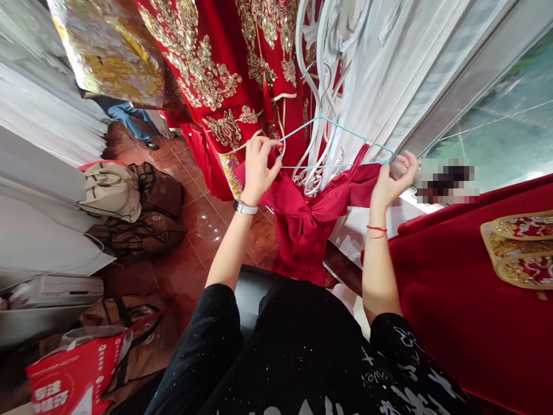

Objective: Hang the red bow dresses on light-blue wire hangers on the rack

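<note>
A dark red dress [309,230] hangs in front of me by a strap on a thin light blue clothes hanger [343,128]. The hanger's hook points away from me, by white scrolled metalwork. My left hand [260,167] is closed in a pinch at the hanger's left end, with red fabric against its fingers; the strap there is mostly hidden. At the other end, my right hand [393,176] pinches the hanger's right corner, its outer fingers curled loosely. A beaded red strap [359,161] lies over the hanger just inside my right hand.
Red garments with gold embroidery [194,63] hang ahead, beside the white metal rack [319,52]. Red velvet [453,288] spreads at right, below a window [496,109]. Several bags [142,207] stand on the tiled floor at left, near a red shopping bag [73,374]. Someone's jeans-clad leg [132,124] shows behind.
</note>
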`<state>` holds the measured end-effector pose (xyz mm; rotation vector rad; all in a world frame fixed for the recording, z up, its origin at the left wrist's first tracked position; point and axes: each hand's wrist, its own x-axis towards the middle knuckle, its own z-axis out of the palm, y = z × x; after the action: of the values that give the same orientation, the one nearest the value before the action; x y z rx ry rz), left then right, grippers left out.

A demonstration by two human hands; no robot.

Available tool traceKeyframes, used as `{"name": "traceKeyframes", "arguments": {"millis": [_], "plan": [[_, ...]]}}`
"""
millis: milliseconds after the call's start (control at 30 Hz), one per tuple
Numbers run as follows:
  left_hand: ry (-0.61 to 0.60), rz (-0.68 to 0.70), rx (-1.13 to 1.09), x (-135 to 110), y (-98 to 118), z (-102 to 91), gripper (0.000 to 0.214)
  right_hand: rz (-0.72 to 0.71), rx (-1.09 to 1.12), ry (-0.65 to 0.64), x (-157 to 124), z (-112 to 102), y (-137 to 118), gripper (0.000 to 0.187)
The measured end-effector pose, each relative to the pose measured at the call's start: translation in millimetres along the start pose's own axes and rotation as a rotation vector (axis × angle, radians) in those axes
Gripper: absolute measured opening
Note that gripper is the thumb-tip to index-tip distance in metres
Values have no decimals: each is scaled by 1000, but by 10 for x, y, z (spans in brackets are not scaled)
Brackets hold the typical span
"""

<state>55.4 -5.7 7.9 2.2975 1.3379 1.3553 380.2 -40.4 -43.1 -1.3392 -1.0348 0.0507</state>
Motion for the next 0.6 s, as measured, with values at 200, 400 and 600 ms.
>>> {"name": "traceKeyframes", "arguments": {"millis": [200, 400, 600], "plan": [[-466, 267, -155, 263, 521, 900, 40, 209, 219, -463, -6, -633, 457, 61], [-720, 257, -319, 427, 685, 1421, 23, 336, 160, -530, -284, -912, 397, 56], [-594, 129, -233, 266, 768, 1366, 19, 182, 13, -164, -195, -875, 400, 38]]}}
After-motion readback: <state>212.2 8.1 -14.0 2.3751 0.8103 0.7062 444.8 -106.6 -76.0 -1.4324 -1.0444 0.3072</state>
